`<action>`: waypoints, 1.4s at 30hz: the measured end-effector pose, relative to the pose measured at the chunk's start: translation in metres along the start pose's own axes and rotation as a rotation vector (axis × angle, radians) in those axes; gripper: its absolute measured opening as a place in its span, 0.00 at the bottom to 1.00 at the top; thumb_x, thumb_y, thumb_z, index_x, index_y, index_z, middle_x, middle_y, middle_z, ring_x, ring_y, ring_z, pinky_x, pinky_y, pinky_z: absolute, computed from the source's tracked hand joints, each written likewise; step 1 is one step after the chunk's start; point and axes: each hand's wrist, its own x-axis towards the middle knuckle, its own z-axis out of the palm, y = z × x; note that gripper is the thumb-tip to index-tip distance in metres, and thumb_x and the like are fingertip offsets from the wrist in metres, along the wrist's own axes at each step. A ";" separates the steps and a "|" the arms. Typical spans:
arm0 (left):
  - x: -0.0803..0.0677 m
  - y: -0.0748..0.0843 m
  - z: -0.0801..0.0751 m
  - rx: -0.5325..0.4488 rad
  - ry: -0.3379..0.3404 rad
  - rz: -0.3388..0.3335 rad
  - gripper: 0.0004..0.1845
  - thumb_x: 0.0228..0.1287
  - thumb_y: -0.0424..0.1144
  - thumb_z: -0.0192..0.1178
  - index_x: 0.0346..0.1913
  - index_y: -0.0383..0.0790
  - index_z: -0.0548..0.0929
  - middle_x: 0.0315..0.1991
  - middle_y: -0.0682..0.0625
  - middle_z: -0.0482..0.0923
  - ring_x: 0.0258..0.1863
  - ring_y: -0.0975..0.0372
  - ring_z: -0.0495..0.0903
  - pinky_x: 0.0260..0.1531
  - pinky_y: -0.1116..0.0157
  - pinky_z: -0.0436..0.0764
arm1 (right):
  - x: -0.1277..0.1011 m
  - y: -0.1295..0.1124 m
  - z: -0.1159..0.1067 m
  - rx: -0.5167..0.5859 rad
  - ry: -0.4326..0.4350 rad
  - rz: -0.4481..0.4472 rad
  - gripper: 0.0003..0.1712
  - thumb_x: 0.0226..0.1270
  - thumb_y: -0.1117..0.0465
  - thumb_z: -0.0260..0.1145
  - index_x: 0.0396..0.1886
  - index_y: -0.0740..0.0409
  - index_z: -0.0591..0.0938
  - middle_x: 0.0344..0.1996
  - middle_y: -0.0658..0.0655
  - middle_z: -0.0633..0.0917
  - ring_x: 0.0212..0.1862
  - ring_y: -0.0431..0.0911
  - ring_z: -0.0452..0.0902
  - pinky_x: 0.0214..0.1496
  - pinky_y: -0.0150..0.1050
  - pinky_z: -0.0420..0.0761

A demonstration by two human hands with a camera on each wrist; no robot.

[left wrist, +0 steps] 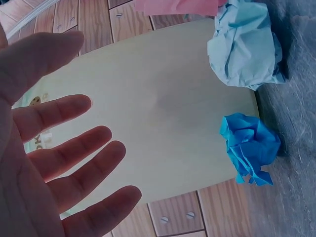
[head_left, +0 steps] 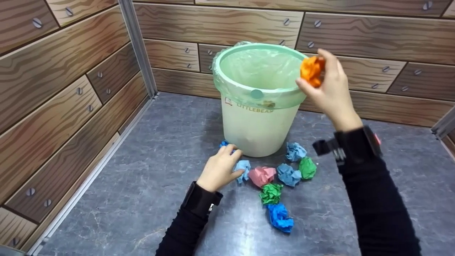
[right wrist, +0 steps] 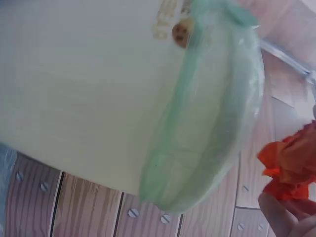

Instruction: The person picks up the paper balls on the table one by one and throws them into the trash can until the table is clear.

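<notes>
Right hand point(head_left: 328, 90): pinches crumpled orange paper ball point(head_left: 311, 70) at rim of pale green lined plastic bin point(head_left: 257, 131). Left hand point(head_left: 219, 168): fingers relaxed, empty, beside light blue paper ball point(head_left: 242, 166). Several balls remain on grey floor point(head_left: 142, 170).

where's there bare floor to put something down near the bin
Bare grey floor lies left of the bin, out to the wood-panel wall. More lies right of the bin, beyond the right hand. It is crowded in front of the bin: paper balls cluster there, with the left hand at their left edge.
</notes>
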 end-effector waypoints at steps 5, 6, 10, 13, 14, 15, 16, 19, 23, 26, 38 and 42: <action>0.002 0.002 0.000 -0.001 0.001 0.011 0.19 0.42 0.49 0.56 0.37 0.43 0.70 0.39 0.48 0.65 0.33 0.61 0.65 0.22 0.69 0.69 | 0.020 -0.004 0.014 -0.075 -0.030 -0.008 0.38 0.42 0.48 0.59 0.53 0.53 0.56 0.44 0.60 0.63 0.43 0.50 0.62 0.44 0.39 0.63; 0.003 0.002 0.000 0.000 -0.001 0.013 0.19 0.42 0.49 0.56 0.37 0.43 0.70 0.39 0.48 0.65 0.33 0.61 0.65 0.22 0.69 0.69 | 0.023 -0.004 0.017 -0.090 -0.045 0.002 0.38 0.43 0.47 0.59 0.54 0.53 0.55 0.44 0.60 0.63 0.43 0.50 0.62 0.44 0.40 0.63; 0.003 0.001 0.000 0.015 -0.016 0.015 0.19 0.42 0.50 0.56 0.37 0.43 0.69 0.39 0.48 0.65 0.34 0.60 0.64 0.21 0.70 0.69 | 0.030 -0.006 0.029 -0.131 -0.102 0.061 0.39 0.43 0.44 0.57 0.54 0.52 0.53 0.44 0.61 0.63 0.42 0.52 0.62 0.43 0.44 0.63; 0.003 -0.001 -0.001 0.024 -0.021 0.015 0.19 0.42 0.50 0.55 0.37 0.43 0.69 0.39 0.48 0.64 0.34 0.60 0.64 0.20 0.70 0.69 | 0.031 -0.007 0.033 -0.148 -0.147 0.097 0.40 0.43 0.42 0.55 0.55 0.51 0.52 0.47 0.61 0.61 0.46 0.52 0.60 0.45 0.45 0.60; 0.003 -0.001 -0.001 0.028 -0.020 0.016 0.19 0.42 0.50 0.55 0.36 0.43 0.69 0.39 0.48 0.65 0.33 0.60 0.64 0.20 0.70 0.69 | 0.031 -0.006 0.033 -0.154 -0.159 0.102 0.40 0.44 0.41 0.54 0.55 0.51 0.52 0.49 0.60 0.60 0.48 0.52 0.58 0.47 0.45 0.59; 0.003 0.000 -0.001 0.032 -0.021 0.018 0.19 0.43 0.50 0.55 0.36 0.43 0.69 0.39 0.48 0.65 0.34 0.60 0.64 0.20 0.70 0.69 | 0.030 -0.006 0.033 -0.158 -0.163 0.099 0.40 0.44 0.41 0.54 0.55 0.50 0.52 0.50 0.60 0.60 0.50 0.51 0.56 0.48 0.45 0.57; 0.003 0.000 -0.002 0.034 -0.022 0.018 0.19 0.43 0.50 0.55 0.36 0.43 0.69 0.39 0.48 0.65 0.33 0.60 0.64 0.20 0.70 0.69 | 0.030 -0.005 0.032 -0.163 -0.163 0.091 0.39 0.44 0.41 0.54 0.55 0.51 0.53 0.51 0.60 0.59 0.51 0.50 0.55 0.49 0.45 0.56; 0.004 0.001 -0.002 0.038 -0.030 0.014 0.18 0.42 0.50 0.55 0.36 0.43 0.69 0.39 0.48 0.65 0.34 0.61 0.64 0.20 0.70 0.68 | 0.027 -0.004 0.029 -0.162 -0.133 0.056 0.38 0.44 0.43 0.55 0.54 0.53 0.56 0.51 0.58 0.61 0.52 0.48 0.53 0.51 0.43 0.54; 0.004 0.001 -0.004 0.033 -0.039 0.003 0.19 0.43 0.51 0.55 0.36 0.44 0.69 0.39 0.48 0.65 0.35 0.61 0.64 0.21 0.70 0.69 | 0.021 -0.005 0.023 -0.141 -0.058 -0.017 0.36 0.43 0.45 0.58 0.51 0.56 0.61 0.47 0.57 0.65 0.49 0.47 0.57 0.49 0.41 0.57; 0.003 0.000 -0.004 0.031 -0.038 0.002 0.19 0.42 0.51 0.55 0.36 0.44 0.70 0.39 0.48 0.65 0.35 0.61 0.64 0.21 0.69 0.69 | 0.010 -0.005 0.019 -0.115 0.011 -0.103 0.33 0.41 0.48 0.60 0.48 0.57 0.65 0.44 0.57 0.68 0.47 0.47 0.60 0.47 0.40 0.59; 0.002 0.000 -0.001 0.048 -0.054 0.009 0.19 0.42 0.51 0.55 0.37 0.43 0.70 0.37 0.50 0.65 0.34 0.61 0.64 0.20 0.70 0.69 | -0.080 0.012 0.004 -0.073 0.103 -0.274 0.27 0.36 0.60 0.64 0.40 0.66 0.71 0.41 0.60 0.71 0.45 0.50 0.62 0.48 0.40 0.58; 0.002 0.001 -0.001 0.040 -0.061 0.012 0.19 0.42 0.50 0.56 0.37 0.43 0.70 0.37 0.50 0.64 0.33 0.61 0.63 0.21 0.70 0.68 | -0.112 0.024 0.008 -0.112 0.024 -0.211 0.28 0.36 0.58 0.64 0.40 0.65 0.71 0.43 0.60 0.69 0.45 0.52 0.62 0.45 0.43 0.61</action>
